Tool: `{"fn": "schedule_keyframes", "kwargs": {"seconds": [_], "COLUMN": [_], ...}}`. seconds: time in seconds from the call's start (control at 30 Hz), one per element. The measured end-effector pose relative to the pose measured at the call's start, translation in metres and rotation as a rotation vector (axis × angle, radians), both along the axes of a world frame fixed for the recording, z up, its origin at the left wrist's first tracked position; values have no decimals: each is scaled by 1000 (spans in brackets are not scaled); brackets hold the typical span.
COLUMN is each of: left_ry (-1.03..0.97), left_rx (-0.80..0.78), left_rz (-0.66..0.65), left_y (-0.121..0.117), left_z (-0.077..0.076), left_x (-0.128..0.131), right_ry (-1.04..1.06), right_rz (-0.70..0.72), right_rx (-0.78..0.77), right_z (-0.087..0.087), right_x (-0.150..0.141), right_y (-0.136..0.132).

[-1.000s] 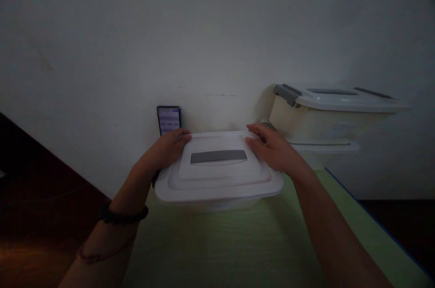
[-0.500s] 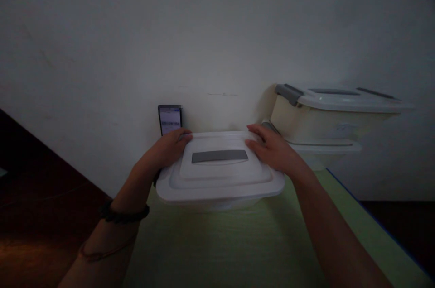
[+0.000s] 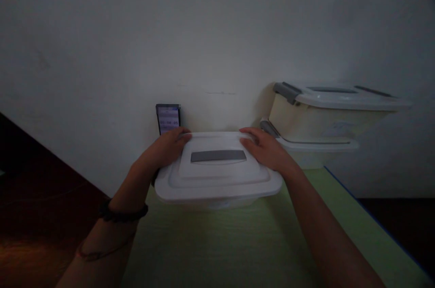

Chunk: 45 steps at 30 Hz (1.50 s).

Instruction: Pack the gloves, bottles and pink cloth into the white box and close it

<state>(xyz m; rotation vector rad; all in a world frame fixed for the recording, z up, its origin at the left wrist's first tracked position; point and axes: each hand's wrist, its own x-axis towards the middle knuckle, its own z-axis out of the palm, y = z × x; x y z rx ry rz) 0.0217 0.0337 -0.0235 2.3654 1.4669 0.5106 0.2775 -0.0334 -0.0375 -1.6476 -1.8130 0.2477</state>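
Observation:
A storage box with a white lid and a grey handle is in front of me, its body mostly hidden under the lid. My left hand grips the lid's far left corner, thumb on top and other fingers bent over the edge. On the far right corner, my right hand holds the lid in the same way. The lid covers the box; whether it is fastened at the sides is hidden by my hands.
A phone with a timer on its screen leans against the white wall. To the right, a cream box with grey latches sits on another lidded box. The light green tabletop has a blue edge on the right.
My right hand has shifted slightly left along the lid's far edge. My left hand stays at its corner, and the box has hardly moved.

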Motion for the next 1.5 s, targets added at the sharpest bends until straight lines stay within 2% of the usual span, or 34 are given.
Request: {"fn": "schedule_keyframes", "kwargs": {"seconds": [0.23, 0.4, 0.5, 0.57, 0.77, 0.87, 0.97, 1.03, 1.1, 1.23, 1.37, 1.5], "left_ry": [55, 134, 182, 204, 253, 211, 52, -32, -45, -63, -142, -161], "left_rx": [51, 123, 67, 36, 7, 18, -70, -147, -189, -351, -490, -483], "left_rz": [-14, -87, -228, -272, -264, -279, -260, -187, -119, -110, -118, -137], "left_y": [1, -14, -24, -28, -31, -29, -21, -14, -10, -11, -12, -9], "left_z": [0, 7, 10, 10, 10, 9, 9, 9, 11, 16, 13, 10], "left_x": [0, 3, 6, 8, 15, 14, 5, -8, -24, -45, -46, -42], "right_ry": [-22, -83, -124, -139, -110, -81, -60, -45, -30, -11, -4, 2], "right_rz": [-2, 1, 9, 22, 30, 25, 22, 24, 25, 24, 21, 9], "right_rx": [0, 13, 17, 13, -26, -52, -60, -61, -61, -64, -67, -92], "right_z": [0, 0, 0, -1, 0, 0, 0, 0, -1, -2, -2, -2], "right_x": [0, 3, 7, 8, 6, 5, 6, 6, 7, 7, 8, 7], "right_y": [0, 3, 5, 7, 6, 4, 2, 2, 2, 3, 4, 3]}}
